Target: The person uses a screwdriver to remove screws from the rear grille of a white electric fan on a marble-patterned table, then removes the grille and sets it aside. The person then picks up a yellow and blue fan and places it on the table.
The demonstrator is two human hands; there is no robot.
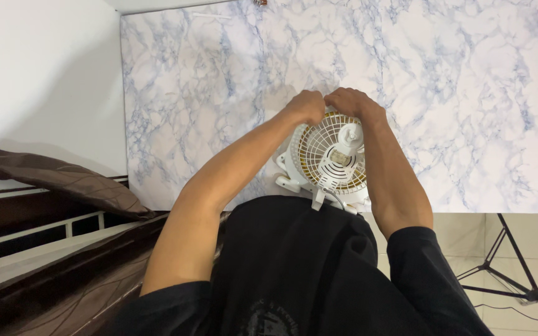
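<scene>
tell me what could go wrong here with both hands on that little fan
Both the left hand and right hand pinch the far rim of the white fan, so fingers may get nipped at the wire grille. The fan sits near the marble table's near edge and might slide off.

A home room: a marble-patterned table point(219, 74) beside a brown-covered bed point(63, 180) and a stand point(505, 274).

Fan point(331, 158) white plastic (wire-like grille); table point(468, 93) smooth marble-look; shirt point(294, 267) matt cloth.
</scene>
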